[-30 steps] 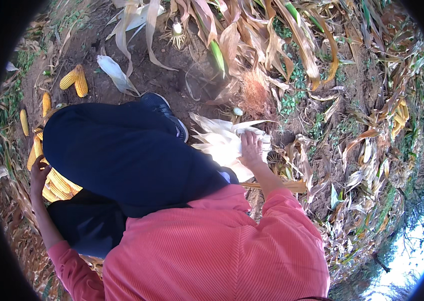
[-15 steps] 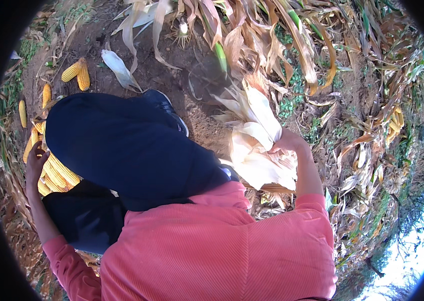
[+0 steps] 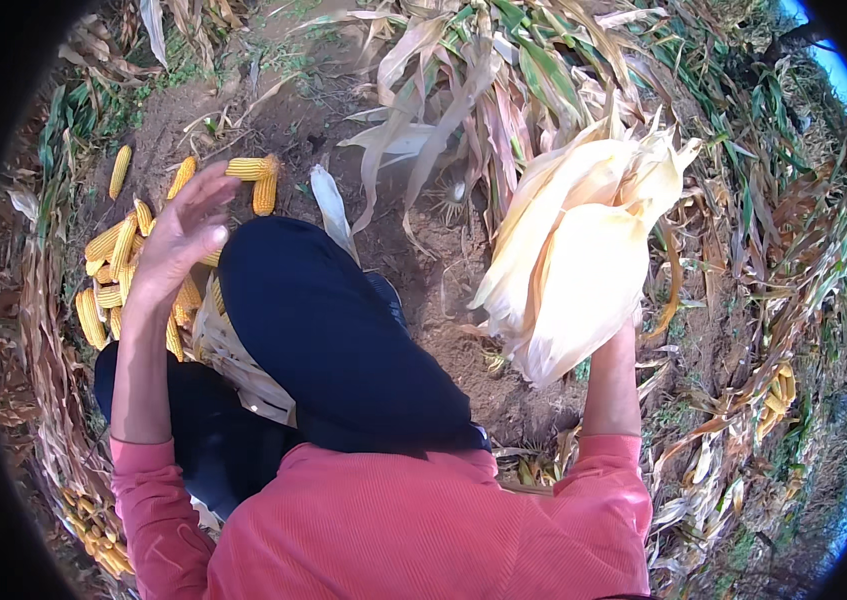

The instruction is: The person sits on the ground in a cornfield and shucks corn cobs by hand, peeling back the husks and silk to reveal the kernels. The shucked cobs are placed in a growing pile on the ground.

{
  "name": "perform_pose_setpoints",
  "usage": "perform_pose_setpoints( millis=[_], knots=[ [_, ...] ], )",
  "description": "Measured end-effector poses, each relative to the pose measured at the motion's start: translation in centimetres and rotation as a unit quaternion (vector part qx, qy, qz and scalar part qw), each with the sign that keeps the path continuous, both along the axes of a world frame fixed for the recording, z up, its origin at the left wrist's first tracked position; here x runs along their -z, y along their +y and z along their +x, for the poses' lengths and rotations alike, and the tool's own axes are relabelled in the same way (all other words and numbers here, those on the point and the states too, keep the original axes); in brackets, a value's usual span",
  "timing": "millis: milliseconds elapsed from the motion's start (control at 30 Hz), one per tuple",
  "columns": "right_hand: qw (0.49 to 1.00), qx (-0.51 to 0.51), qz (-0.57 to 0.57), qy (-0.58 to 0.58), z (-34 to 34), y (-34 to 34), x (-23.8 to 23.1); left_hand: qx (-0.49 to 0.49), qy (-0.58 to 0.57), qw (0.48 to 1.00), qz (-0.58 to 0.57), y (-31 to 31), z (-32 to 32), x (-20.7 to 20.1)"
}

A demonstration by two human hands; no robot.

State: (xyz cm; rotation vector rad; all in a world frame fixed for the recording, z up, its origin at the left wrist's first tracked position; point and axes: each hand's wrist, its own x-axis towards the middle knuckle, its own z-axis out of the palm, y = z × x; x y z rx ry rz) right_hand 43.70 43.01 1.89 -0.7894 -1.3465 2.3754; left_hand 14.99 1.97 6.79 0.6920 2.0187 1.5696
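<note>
While hidden right fingers grasp husks (image 3: 583, 265), left fingers (image 3: 205, 190) spread empty; bare soil (image 3: 443, 320) lies between.

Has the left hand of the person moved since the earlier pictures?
Yes. Judged against the two touching yellow cobs, the left hand has moved up the picture, closer to them.

Brn soil (image 3: 518, 405) thru the ctr, sunlit & crumbly. Up top, a heap of dry stalks (image 3: 408, 60), leaves tan to pinkish, w/ a few grn blades (image 3: 549, 78) mixed in. Pale stalk stub (image 3: 453, 196) just below, a bit blurry. Low weeds (image 3: 293, 66) upper L, w/ taller grass (image 3: 65, 125) nr the L rim. Dry leaf litter (image 3: 41, 365) down L edge, more on R. Far R: dark branches (image 3: 791, 42) & strip of bright blue sky (image 3: 834, 72) along the rim.
</note>
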Motion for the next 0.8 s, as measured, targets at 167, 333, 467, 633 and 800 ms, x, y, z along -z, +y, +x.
perform_pose_setpoints(
  millis=[167,333,467,633,800],
  knots=[
    [0.976,-0.185,-0.008,0.119,-16.5,-7.5,-7.1,0.036,-0.108,0.976,0.187,3.6,2.4,-3.1],
    [0.926,-0.354,0.013,0.132,-27.1,-19.3,-11.6,0.019,-0.175,0.929,0.325,0.7,0.7,-7.0],
    [0.888,-0.426,0.124,0.119,-31.0,-27.8,-12.7,-0.038,-0.217,0.895,0.388,-4.8,-0.3,-6.2],
    [0.858,-0.44,0.2,0.176,-34.4,-35.6,-8.0,-0.165,-0.284,0.857,0.397,-8.5,-0.6,-3.8],
    [0.791,-0.49,0.32,0.181,-35.6,-37.9,-8.0,-0.196,-0.349,0.79,0.464,-10.7,-0.6,-2.3]
  ],
)
